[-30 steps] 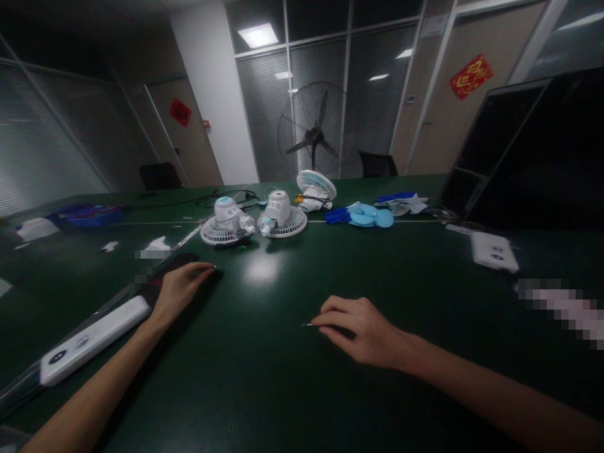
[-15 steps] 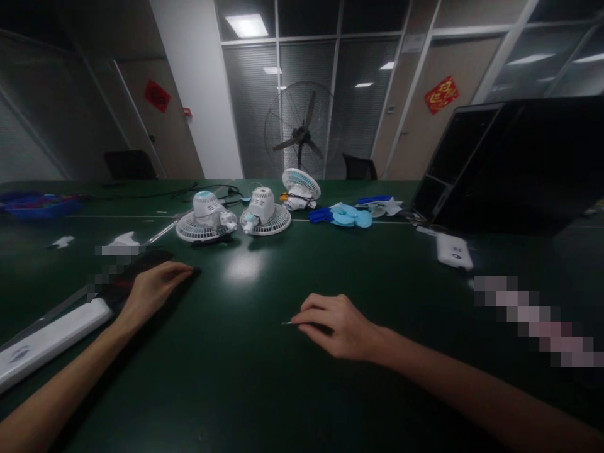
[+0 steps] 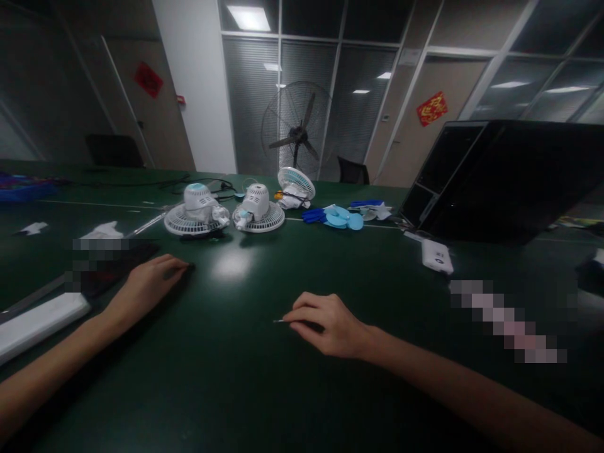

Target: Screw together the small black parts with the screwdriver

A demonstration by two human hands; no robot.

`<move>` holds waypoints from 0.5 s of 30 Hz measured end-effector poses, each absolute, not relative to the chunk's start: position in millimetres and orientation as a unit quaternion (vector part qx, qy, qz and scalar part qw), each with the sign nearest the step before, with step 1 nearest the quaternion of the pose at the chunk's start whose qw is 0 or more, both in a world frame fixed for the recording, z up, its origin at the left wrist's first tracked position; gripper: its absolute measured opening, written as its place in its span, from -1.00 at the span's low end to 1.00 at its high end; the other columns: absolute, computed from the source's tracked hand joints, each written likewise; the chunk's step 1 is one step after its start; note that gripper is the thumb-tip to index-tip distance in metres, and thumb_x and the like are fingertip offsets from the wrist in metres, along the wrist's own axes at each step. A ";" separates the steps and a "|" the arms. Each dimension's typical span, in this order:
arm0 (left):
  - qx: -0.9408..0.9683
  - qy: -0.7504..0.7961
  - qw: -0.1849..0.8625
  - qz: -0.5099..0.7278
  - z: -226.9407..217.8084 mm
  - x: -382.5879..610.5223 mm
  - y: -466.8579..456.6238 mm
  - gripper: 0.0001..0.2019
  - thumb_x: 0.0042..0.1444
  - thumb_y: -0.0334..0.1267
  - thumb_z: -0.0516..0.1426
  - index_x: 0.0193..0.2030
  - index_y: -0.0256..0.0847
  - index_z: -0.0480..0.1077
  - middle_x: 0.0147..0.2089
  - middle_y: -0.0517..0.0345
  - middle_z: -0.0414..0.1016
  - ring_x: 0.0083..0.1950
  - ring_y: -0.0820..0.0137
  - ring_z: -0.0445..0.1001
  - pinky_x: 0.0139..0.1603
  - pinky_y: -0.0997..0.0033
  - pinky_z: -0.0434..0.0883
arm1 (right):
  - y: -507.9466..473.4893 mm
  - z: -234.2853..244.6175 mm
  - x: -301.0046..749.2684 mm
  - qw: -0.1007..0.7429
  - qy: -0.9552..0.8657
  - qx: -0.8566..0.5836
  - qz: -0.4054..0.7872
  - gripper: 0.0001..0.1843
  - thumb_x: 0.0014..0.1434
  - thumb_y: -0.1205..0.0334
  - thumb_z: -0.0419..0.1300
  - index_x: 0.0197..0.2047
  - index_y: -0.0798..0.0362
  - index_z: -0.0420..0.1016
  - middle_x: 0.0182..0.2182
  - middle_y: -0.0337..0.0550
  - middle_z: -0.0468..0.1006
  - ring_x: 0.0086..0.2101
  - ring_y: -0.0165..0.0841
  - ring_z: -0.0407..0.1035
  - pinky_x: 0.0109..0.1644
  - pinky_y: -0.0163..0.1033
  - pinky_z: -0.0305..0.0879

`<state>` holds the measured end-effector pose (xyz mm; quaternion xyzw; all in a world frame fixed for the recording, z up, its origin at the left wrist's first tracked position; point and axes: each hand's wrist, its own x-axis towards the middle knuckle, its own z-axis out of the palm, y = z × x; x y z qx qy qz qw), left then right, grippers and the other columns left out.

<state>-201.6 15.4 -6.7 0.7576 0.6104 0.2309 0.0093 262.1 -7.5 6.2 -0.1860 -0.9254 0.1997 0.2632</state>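
My right hand (image 3: 328, 324) is over the middle of the green table (image 3: 245, 384). Its thumb and fingers pinch a thin, pale metal-looking piece (image 3: 278, 321) whose tip sticks out to the left; the rest is hidden in the fingers. Further left and a bit farther off, my left hand (image 3: 153, 280) rests by the table, its fingertips closed round a small dark object (image 3: 190, 267), too small and dim to name. Beside the left wrist lie a dark flat item (image 3: 120, 267) and a long white box (image 3: 42, 324).
Two small white fans (image 3: 198, 211) (image 3: 259, 211) lie face down ahead, with a third fan (image 3: 296, 185) behind. Light-blue fan blades (image 3: 343, 218) and blue gloves (image 3: 314, 215) are right of them. A large black monitor (image 3: 509, 179) and a white device (image 3: 436, 255) stand on the right.
The camera view has turned and tilted a little, so most things sit slightly further left. Both hands keep their pinch, with little visible movement over the table.
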 end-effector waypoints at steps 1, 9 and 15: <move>0.766 0.597 0.029 0.236 -5.2 -196.8 17.8 -0.59 0.35 0.14 0.11 0.03 -0.10 0.57 0.05 0.12 0.62 0.03 0.11 0.61 0.10 0.14 0.54 | -7.6 6.3 262.1 0.262 -0.925 -0.185 0.202 -0.74 0.47 0.28 0.22 0.16 0.06 0.59 -0.04 -0.09 0.58 -0.25 -0.39 0.48 -0.24 -0.31 0.46; 0.823 0.479 0.177 0.249 6.4 -95.6 28.1 -0.76 0.40 -0.08 0.11 0.02 -0.11 0.53 0.05 0.04 0.57 0.00 0.20 0.56 -0.02 0.24 0.51 | -3.7 8.5 263.2 0.275 -0.912 -0.219 0.210 -0.74 0.47 0.27 0.22 0.17 0.04 0.59 -0.02 -0.08 0.56 -0.19 -0.37 0.50 -0.17 -0.30 0.48; 0.833 0.391 0.295 0.258 6.5 -5.5 14.6 -0.80 0.32 -0.25 0.19 0.06 -0.14 0.44 -0.04 0.11 0.56 -0.14 0.31 0.51 -0.13 0.33 0.46 | 3.0 11.1 279.3 0.299 -0.886 -0.294 0.199 -0.72 0.40 0.28 0.29 0.15 0.01 0.60 -0.02 -0.06 0.56 -0.11 -0.29 0.52 -0.04 -0.21 0.51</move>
